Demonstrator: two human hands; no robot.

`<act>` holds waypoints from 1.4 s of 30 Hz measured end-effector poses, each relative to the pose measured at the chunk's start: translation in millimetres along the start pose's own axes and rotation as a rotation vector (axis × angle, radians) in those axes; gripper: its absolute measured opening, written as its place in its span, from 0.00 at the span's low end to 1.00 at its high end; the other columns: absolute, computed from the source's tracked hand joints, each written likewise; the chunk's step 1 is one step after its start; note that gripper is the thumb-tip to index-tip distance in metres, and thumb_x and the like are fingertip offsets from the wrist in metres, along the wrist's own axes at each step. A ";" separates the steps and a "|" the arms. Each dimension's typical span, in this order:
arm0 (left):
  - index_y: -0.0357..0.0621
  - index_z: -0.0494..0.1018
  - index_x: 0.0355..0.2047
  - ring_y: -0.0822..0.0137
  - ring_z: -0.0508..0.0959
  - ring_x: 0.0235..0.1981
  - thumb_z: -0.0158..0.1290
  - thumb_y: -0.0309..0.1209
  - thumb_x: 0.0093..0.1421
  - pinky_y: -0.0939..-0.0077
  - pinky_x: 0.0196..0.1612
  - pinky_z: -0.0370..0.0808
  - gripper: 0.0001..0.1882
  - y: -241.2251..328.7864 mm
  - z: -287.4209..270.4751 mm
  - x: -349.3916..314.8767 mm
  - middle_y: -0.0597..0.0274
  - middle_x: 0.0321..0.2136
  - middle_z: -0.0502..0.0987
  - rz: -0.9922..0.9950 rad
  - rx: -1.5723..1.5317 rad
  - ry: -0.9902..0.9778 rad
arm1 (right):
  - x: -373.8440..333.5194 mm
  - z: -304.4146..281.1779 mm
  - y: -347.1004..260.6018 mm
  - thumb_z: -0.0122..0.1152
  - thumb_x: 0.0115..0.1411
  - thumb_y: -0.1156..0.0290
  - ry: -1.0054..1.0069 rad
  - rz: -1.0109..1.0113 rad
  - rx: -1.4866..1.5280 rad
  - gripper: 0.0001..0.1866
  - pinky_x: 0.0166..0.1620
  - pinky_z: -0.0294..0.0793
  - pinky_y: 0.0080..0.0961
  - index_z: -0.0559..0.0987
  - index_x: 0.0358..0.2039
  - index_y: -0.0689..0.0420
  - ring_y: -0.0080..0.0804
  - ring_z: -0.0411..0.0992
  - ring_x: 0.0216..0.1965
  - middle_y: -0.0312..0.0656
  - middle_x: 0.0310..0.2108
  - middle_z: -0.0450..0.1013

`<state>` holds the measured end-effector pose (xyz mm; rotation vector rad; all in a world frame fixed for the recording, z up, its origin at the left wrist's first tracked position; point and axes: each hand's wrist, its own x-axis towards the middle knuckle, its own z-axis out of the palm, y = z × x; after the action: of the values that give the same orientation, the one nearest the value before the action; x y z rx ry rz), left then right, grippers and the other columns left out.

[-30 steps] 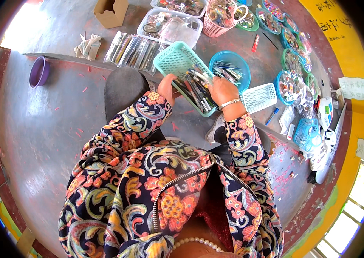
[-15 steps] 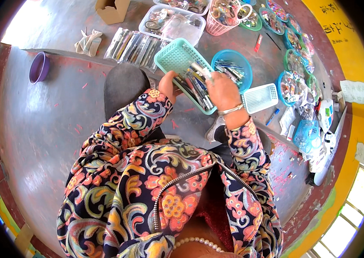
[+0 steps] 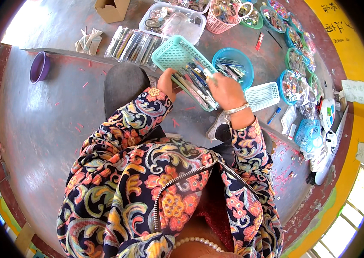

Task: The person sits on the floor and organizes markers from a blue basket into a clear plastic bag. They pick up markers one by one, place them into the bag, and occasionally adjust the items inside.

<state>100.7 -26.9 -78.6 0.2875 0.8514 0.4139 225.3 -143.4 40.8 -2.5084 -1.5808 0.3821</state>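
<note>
Perforated plastic teal basket (image 3: 174,55), glossy plastic pens (image 3: 197,84), matt scuffed concrete floor (image 3: 48,124), patterned cloth sleeves (image 3: 139,116)

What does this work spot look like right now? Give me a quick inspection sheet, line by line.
Surface: grey concrete floor, red flecks on it.
Job's things: teal basket tilted, full of pens.
Clutter: blue bowl of pens, white basket, pink basket, clear tray, packed pens, purple bowl, cardboard box, rag.
Hands: left hand grips the basket's edge; right hand is among the pens.
Cables: nothing seen.
Surroundings: yellow wall, window lower right.
</note>
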 end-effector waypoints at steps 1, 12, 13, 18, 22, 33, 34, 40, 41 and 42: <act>0.41 0.68 0.37 0.57 0.75 0.32 0.44 0.36 0.54 0.59 0.41 0.71 0.14 0.1 -0.7 0.1 0.57 0.31 0.74 -0.008 0.012 0.000 | 2.9 -1.4 5.6 0.52 0.56 0.60 0.073 -0.005 0.033 0.14 0.30 0.72 0.43 0.72 0.32 0.60 0.51 0.73 0.26 0.52 0.22 0.74; 0.41 0.67 0.43 0.58 0.74 0.36 0.43 0.36 0.55 0.60 0.42 0.70 0.17 2.1 1.5 -1.1 0.57 0.36 0.74 -0.007 0.042 -0.032 | 18.0 11.7 21.3 0.50 0.57 0.62 0.092 -0.004 0.201 0.14 0.39 0.71 0.41 0.77 0.37 0.57 0.50 0.72 0.36 0.52 0.33 0.74; 0.42 0.66 0.44 0.58 0.74 0.37 0.43 0.36 0.55 0.60 0.43 0.70 0.18 2.4 1.3 -0.3 0.58 0.37 0.74 -0.009 0.036 -0.043 | 18.9 11.7 33.6 0.50 0.58 0.61 0.204 0.007 0.252 0.15 0.40 0.70 0.40 0.76 0.38 0.57 0.49 0.72 0.37 0.52 0.34 0.74; 0.44 0.65 0.47 0.59 0.74 0.42 0.43 0.37 0.54 0.59 0.45 0.68 0.20 11.2 6.2 -9.4 0.60 0.42 0.73 0.021 -0.011 -0.059 | 22.7 31.9 86.8 0.45 0.61 0.54 0.511 0.418 0.867 0.21 0.44 0.65 0.35 0.74 0.45 0.55 0.37 0.68 0.48 0.45 0.43 0.72; 0.44 0.65 0.48 0.57 0.73 0.43 0.44 0.39 0.54 0.57 0.47 0.67 0.22 11.7 2.1 -5.4 0.59 0.43 0.72 0.058 -0.055 -0.137 | 6.8 61.2 96.4 0.41 0.62 0.46 0.415 0.911 1.378 0.28 0.55 0.51 0.47 0.67 0.56 0.52 0.37 0.58 0.58 0.44 0.54 0.65; 0.42 0.64 0.47 0.57 0.74 0.41 0.44 0.35 0.54 0.58 0.44 0.69 0.20 5.4 -3.4 -0.6 0.57 0.42 0.72 0.097 -0.068 -0.126 | 16.7 81.9 61.8 0.45 0.63 0.52 0.795 0.819 1.473 0.28 0.55 0.57 0.29 0.63 0.57 0.57 0.30 0.62 0.50 0.40 0.50 0.64; 0.42 0.64 0.47 0.57 0.73 0.42 0.44 0.35 0.54 0.58 0.44 0.69 0.20 5.5 0.1 -2.1 0.58 0.42 0.72 0.083 -0.065 -0.115 | 15.3 93.9 73.8 0.45 0.63 0.52 0.782 0.761 1.554 0.28 0.55 0.57 0.29 0.63 0.56 0.58 0.30 0.62 0.50 0.40 0.50 0.64; 0.45 0.65 0.47 0.59 0.72 0.43 0.46 0.36 0.52 0.58 0.45 0.67 0.21 7.4 11.4 -14.8 0.60 0.42 0.71 0.088 -0.037 -0.110 | 16.9 102.9 64.1 0.47 0.62 0.52 0.857 0.607 1.627 0.29 0.56 0.56 0.28 0.63 0.56 0.61 0.30 0.62 0.52 0.42 0.50 0.64; 0.45 0.66 0.46 0.60 0.72 0.42 0.47 0.37 0.52 0.59 0.43 0.67 0.21 7.3 12.3 -15.9 0.61 0.42 0.71 0.100 -0.052 -0.111 | 16.1 112.6 77.2 0.48 0.62 0.52 0.835 0.610 1.627 0.29 0.56 0.56 0.27 0.63 0.55 0.61 0.31 0.61 0.53 0.42 0.50 0.64; 0.45 0.67 0.45 0.60 0.72 0.41 0.47 0.37 0.52 0.59 0.42 0.67 0.20 7.1 11.2 -13.5 0.61 0.41 0.72 0.084 -0.049 -0.093 | 16.0 132.8 95.1 0.49 0.61 0.51 0.853 0.600 1.447 0.28 0.54 0.60 0.29 0.65 0.54 0.59 0.31 0.63 0.50 0.41 0.47 0.66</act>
<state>99.7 -27.8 -59.7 0.2960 0.7388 0.4954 275.0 -171.1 -113.2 -1.4547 -0.0072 0.2665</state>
